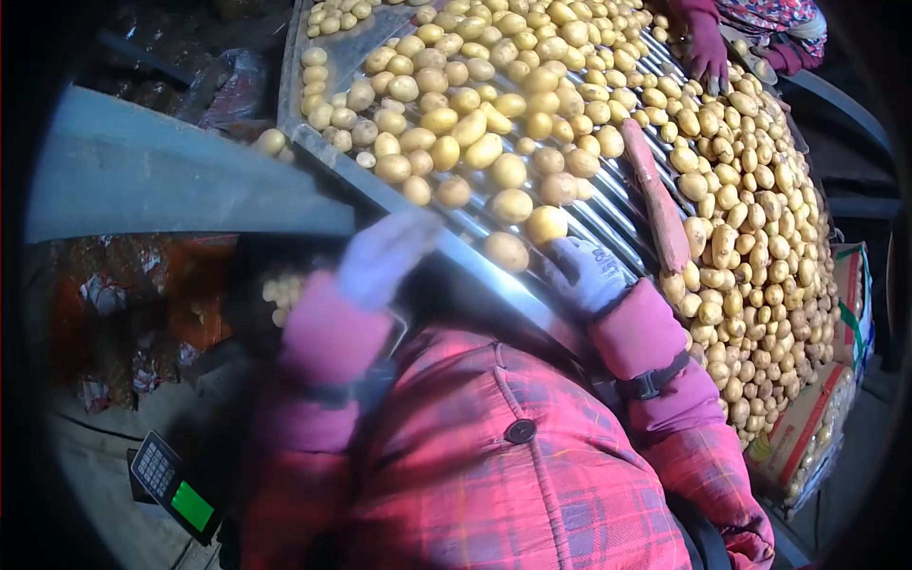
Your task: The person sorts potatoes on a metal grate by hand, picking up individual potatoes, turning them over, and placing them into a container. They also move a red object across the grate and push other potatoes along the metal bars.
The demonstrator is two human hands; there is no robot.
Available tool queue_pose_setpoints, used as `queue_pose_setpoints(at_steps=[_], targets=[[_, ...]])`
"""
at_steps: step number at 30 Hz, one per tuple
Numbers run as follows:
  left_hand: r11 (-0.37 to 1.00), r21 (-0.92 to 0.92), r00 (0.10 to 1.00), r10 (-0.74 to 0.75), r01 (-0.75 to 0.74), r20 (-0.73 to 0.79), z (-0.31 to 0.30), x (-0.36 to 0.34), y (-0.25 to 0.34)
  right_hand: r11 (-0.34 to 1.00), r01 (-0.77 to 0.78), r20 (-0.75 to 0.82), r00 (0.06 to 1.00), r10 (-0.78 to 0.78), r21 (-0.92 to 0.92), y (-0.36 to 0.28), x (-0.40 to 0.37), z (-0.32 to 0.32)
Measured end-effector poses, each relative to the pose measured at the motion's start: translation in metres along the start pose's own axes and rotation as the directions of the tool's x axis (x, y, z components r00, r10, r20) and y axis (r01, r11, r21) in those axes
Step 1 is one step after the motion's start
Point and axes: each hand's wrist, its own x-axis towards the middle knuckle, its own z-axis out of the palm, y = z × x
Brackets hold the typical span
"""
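My left hand (391,255), in a pale glove, is smeared by motion above the metal rim (446,242) of the sorting table; its fingers cannot be made out. My right hand (587,274), in a white glove with dark lettering, is at the near edge of the rollers (608,223). Its fingers curl against a yellow potato (546,225). Another potato (505,252) lies at the rim between my hands. Many more potatoes (465,128) spread over the rollers beyond. A reddish padded bar (655,199) lies across the rollers, right of my right hand.
A dense bank of potatoes (750,237) covers the right side. Another person's gloved hand (708,52) touches potatoes at the top right. Cartons (807,427) stand at lower right. A blue-grey metal panel (180,171) juts in from the left, above a scale display (176,484).
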Motion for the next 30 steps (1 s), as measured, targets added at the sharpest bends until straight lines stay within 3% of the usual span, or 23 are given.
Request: queue_pose_setpoints(at_steps=[1, 2, 4, 5, 6, 9, 11, 12, 14, 15, 16, 17, 18, 20, 21, 22, 23, 24, 25, 26, 27, 28, 30], targets=[[0.951, 0.298, 0.996, 0.089, -0.087, 0.007, 0.017, 0.02, -0.007, 0.994, 0.103, -0.072, 0.992, -0.099, 0.042, 0.007, 0.003, 0.009], [0.809, 0.565, 0.985, 0.169, -0.163, 0.043, 0.034, 0.038, -0.014, 0.992, 0.122, -0.077, 0.989, -0.123, -0.021, 0.005, 0.003, 0.008], [0.417, 0.787, 0.863, 0.424, -0.455, 0.274, 0.057, 0.071, -0.024, 0.985, 0.173, -0.142, 0.975, -0.172, -0.002, 0.008, 0.001, 0.008], [0.38, 0.874, 0.947, 0.226, -0.303, 0.229, 0.066, 0.074, -0.022, 0.982, 0.188, -0.198, 0.964, -0.177, 0.035, 0.013, -0.005, 0.009], [0.37, 0.896, 0.968, 0.133, -0.246, 0.211, 0.072, 0.08, -0.018, 0.981, 0.192, -0.25, 0.952, -0.177, 0.037, 0.016, -0.011, 0.005], [0.277, 0.948, 0.987, 0.062, -0.159, 0.147, 0.09, 0.094, -0.01, 0.994, 0.066, -0.245, 0.969, -0.043, 0.089, 0.033, -0.028, -0.017], [0.0, 0.978, 0.977, -0.053, -0.209, 0.209, 0.094, 0.101, -0.003, 0.993, 0.094, -0.365, 0.929, -0.059, 0.078, 0.049, -0.033, -0.015], [-0.007, 0.978, 0.977, -0.05, -0.209, 0.208, 0.09, 0.107, -0.007, 0.993, 0.098, -0.421, 0.905, -0.063, 0.062, 0.053, -0.033, -0.013], [0.242, 0.968, 0.994, -0.064, -0.071, 0.089, 0.081, 0.116, -0.016, 0.996, 0.076, -0.401, 0.915, -0.054, 0.041, 0.047, -0.03, -0.022], [0.239, 0.969, 0.995, -0.061, -0.066, 0.083, 0.074, 0.116, -0.02, 0.998, 0.055, -0.375, 0.926, -0.044, 0.02, 0.044, -0.028, -0.026], [0.702, 0.712, 0.991, -0.094, -0.001, 0.093, 0.068, 0.113, -0.018, 0.998, 0.066, -0.373, 0.926, -0.054, 0.021, 0.042, -0.026, -0.029], [0.964, 0.254, 0.987, -0.112, 0.08, 0.114, 0.061, 0.109, -0.012, 0.995, 0.102, -0.395, 0.913, -0.098, -0.01, 0.04, -0.023, -0.031], [0.997, 0.043, 0.994, -0.068, 0.064, 0.085, 0.043, 0.1, 0.0, 0.989, 0.14, -0.415, 0.898, -0.144, -0.039, 0.038, -0.019, -0.03], [0.901, 0.311, 0.935, 0.345, -0.304, -0.085, 0.031, 0.074, 0.016, 0.988, 0.15, -0.414, 0.897, -0.153, -0.041, 0.038, -0.012, -0.027], [0.964, -0.183, 0.972, 0.162, -0.192, -0.171, 0.018, 0.062, 0.027, 0.983, 0.171, -0.425, 0.887, -0.181, -0.062, 0.035, -0.007, -0.025], [0.765, -0.639, 0.987, -0.031, -0.078, -0.157, 0.003, 0.051, 0.034, 0.978, 0.192, -0.437, 0.875, -0.21, -0.086, 0.032, -0.001, -0.025], [0.608, -0.788, 0.972, -0.112, -0.098, -0.208, -0.008, 0.044, 0.032, 0.97, 0.219, -0.412, 0.879, -0.242, -0.104, 0.026, 0.006, -0.025], [0.607, -0.787, 0.968, -0.111, -0.113, -0.224, -0.014, 0.037, 0.028, 0.962, 0.245, -0.386, 0.881, -0.273, -0.122, 0.017, 0.011, -0.024], [0.547, -0.83, 0.943, -0.204, -0.112, -0.262, -0.019, 0.03, 0.024, 0.937, 0.3, -0.365, 0.864, -0.346, -0.177, 0.005, 0.015, -0.024], [0.482, -0.869, 0.911, -0.296, -0.117, -0.287, -0.023, 0.025, 0.018, 0.924, 0.364, -0.289, 0.877, -0.383, -0.12, -0.01, 0.022, -0.026], [0.563, -0.815, 0.892, -0.286, -0.14, -0.351, -0.028, 0.02, 0.004, 0.886, 0.417, -0.28, 0.843, -0.46, -0.202, -0.019, 0.029, -0.019], [0.559, -0.815, 0.891, -0.28, -0.151, -0.357, -0.022, 0.014, 0.001, 0.839, 0.465, -0.264, 0.803, -0.534, -0.283, -0.025, 0.037, -0.011], [0.699, -0.707, 0.867, -0.282, -0.107, -0.41, -0.002, 0.005, -0.005, 0.817, 0.514, -0.123, 0.821, -0.557, -0.262, -0.033, 0.056, 0.004]])
